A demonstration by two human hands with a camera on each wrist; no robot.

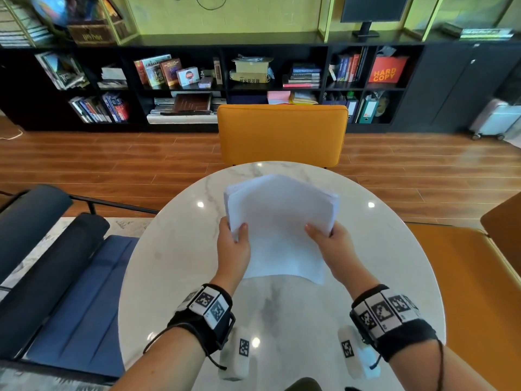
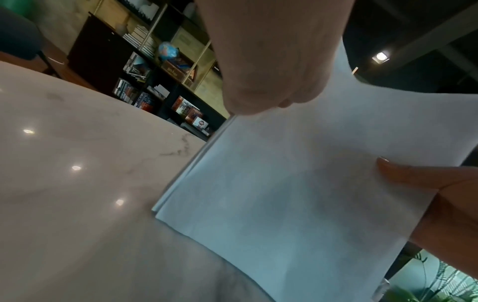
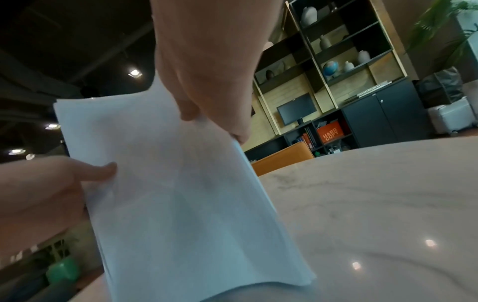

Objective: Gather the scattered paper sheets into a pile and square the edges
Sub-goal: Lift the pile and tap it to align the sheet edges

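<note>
With your left hand [image 1: 234,246] and right hand [image 1: 330,244] each pinching a side of the gathered paper stack [image 1: 279,221], thumbs on top, the gathering appears done, but offset edges beyond your fingertips still need squaring.

I'm looking into an office lounge or reading room: a long black bookshelf [image 1: 197,80] packed with books and binders [image 1: 366,108], a monitor [image 1: 371,9] on top. Orange chairs [image 1: 282,134] ring the round marble surface [image 1: 174,249] on the wood floor [image 1: 112,156].
</note>
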